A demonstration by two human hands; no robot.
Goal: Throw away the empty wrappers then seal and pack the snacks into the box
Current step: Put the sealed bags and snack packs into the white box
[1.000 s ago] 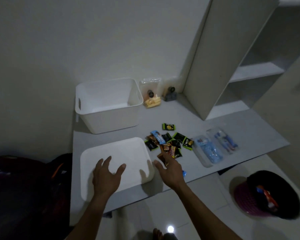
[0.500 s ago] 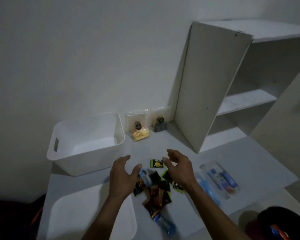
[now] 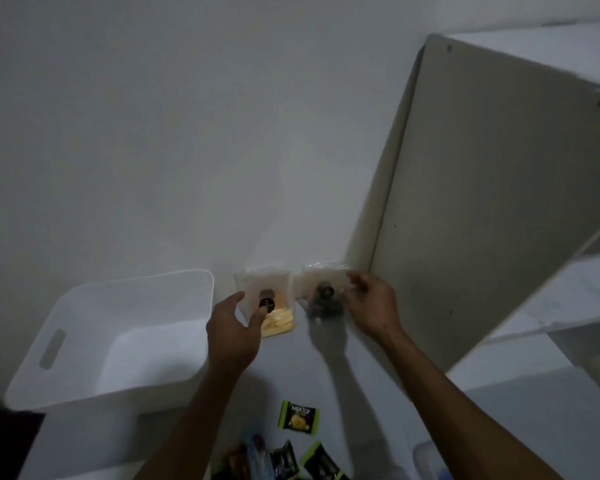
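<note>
Both hands left the wrapper pile [image 3: 284, 452] for the far bags: left hand [image 3: 234, 327] loose-fingered at yellow-snack bag [image 3: 274, 306], right hand [image 3: 371, 306] touching dark-snack bag [image 3: 323, 292], grip unclear, so sealing prob. came before trash.

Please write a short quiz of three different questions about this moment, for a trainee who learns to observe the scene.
1. True or false: the white box already holds snack packets.
2. Which hand reaches for the clear bag with yellow snacks? A) left hand B) right hand
3. Fill in: the clear bag with dark contents leans against the wall beside the white ____.

Key: 1. False, its inside looks empty. 2. A. 3. Shelf unit.
</note>
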